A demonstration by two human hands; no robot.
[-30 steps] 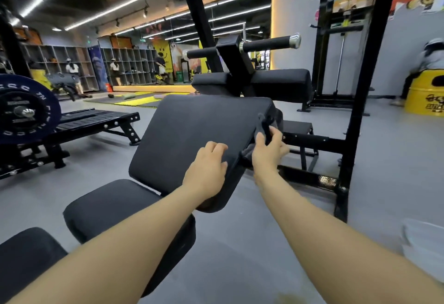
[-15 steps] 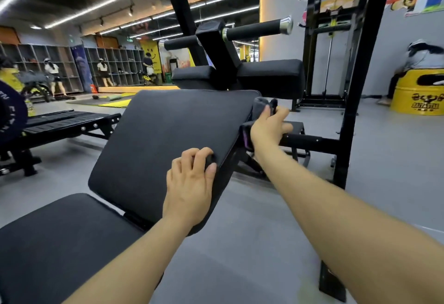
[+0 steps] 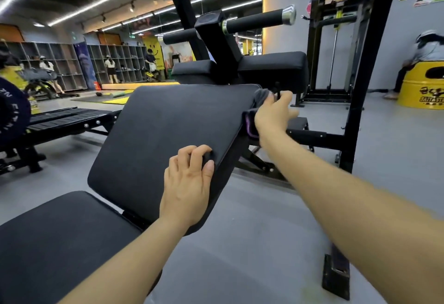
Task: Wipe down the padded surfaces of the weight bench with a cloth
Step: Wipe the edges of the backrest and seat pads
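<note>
- Head view looks down along two bare forearms at a black weight bench with a tilted backrest pad [image 3: 168, 135] and a flatter seat pad [image 3: 60, 239] below it.
- Left hand [image 3: 187, 183] grips the right edge of the backrest pad: fingers curled over the top face, thumb on the side edge.
- Right hand [image 3: 272, 114] is farther up the same edge, at the pad's upper right corner, its grip clenched on a dark grey cloth [image 3: 254, 109] with a purple stripe.
- Cloth lies bunched between that hand and the pad's corner, touching the padding, part of it hanging below the hand.
- Beyond the right grip stand two more black pads [image 3: 271, 68] and a roller bar [image 3: 257, 19] with a silver end cap.
- Right of the right grip rises a black rack upright [image 3: 360, 102]; farther off, a person sits on a yellow drum [image 3: 422, 87].
</note>
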